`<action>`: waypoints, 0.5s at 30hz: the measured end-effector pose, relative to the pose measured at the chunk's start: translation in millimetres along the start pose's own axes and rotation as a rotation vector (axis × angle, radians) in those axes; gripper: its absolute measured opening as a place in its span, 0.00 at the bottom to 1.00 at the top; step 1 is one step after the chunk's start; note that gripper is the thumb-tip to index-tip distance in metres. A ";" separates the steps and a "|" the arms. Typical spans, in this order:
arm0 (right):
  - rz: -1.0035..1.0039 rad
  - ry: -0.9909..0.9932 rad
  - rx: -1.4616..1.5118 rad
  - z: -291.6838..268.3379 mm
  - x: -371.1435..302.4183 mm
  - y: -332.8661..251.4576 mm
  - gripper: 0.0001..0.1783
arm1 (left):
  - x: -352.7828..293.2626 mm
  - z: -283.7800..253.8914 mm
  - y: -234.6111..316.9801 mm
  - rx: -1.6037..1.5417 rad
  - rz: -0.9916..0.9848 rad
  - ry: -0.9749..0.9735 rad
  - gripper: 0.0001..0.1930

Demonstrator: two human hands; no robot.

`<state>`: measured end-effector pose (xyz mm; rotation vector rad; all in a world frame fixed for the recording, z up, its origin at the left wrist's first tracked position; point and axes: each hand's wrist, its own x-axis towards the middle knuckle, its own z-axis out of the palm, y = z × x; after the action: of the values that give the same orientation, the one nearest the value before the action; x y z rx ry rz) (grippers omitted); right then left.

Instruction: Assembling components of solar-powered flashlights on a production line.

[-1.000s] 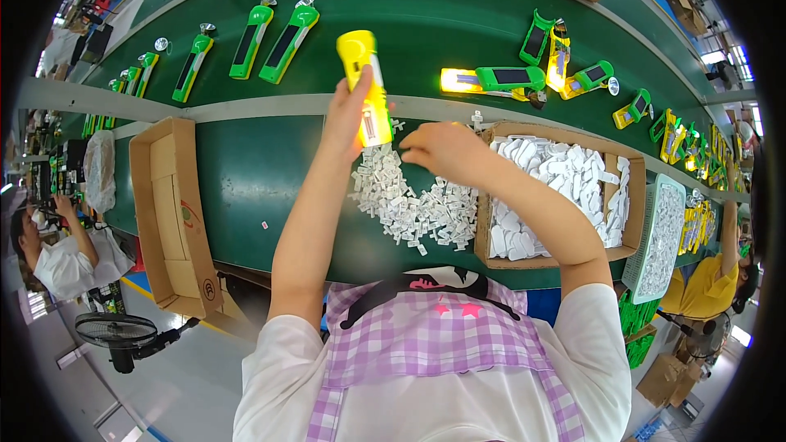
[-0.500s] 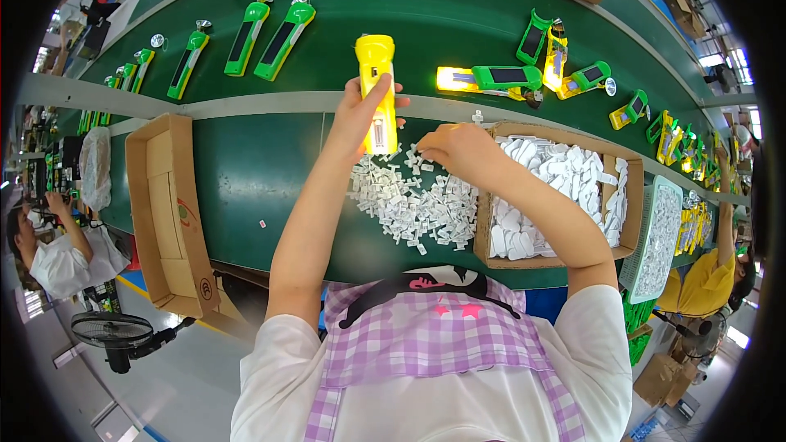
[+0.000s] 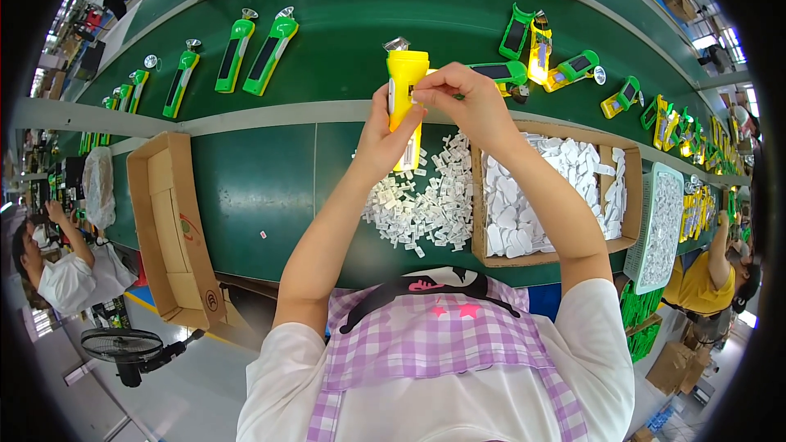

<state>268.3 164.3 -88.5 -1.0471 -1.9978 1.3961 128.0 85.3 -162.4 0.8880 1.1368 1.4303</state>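
My left hand [image 3: 383, 137] is wrapped round a yellow flashlight body [image 3: 409, 67], held upright over the bench edge with its wide head pointing away from me. A loose silvery reflector [image 3: 397, 44] shows at the head end. With thumb and forefinger pinched together, my right hand [image 3: 473, 105] touches the dark slot on the body's face. What it pinches is mostly covered by the fingertips; it looks like a small white plastic piece. Below both hands lies a heap of similar small white plastic pieces [image 3: 413, 213] on the green bench.
Right of the heap stands a cardboard box [image 3: 524, 261] of white oval parts, then a pale green basket [image 3: 635, 258]. Green flashlights [image 3: 268, 57] and opened green-yellow ones [image 3: 573, 74] lie on the belt beyond a metal rail [image 3: 270, 110]. Another carton [image 3: 169, 221] stands left; co-workers sit both sides.
My right hand has left the heap and come up to the flashlight's slot. The flashlight has shifted right and slightly nearer in my left hand, and its reflector now shows.
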 end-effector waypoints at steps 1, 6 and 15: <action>-0.088 0.032 -0.110 0.3 0.4 1.9 0.09 | 0.1 0.6 -2.6 0.001 0.000 -0.001 0.27; -0.101 0.097 -0.063 4.3 1.6 2.9 0.07 | -0.6 0.7 -4.0 0.225 0.030 0.012 0.26; -0.126 0.084 0.026 5.7 7.8 8.8 0.09 | -1.3 -0.1 5.4 0.099 0.050 -0.040 0.24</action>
<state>262.2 169.0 -99.0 -0.9354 -1.9450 1.2880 126.7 84.1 -157.2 1.0164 1.1710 1.4000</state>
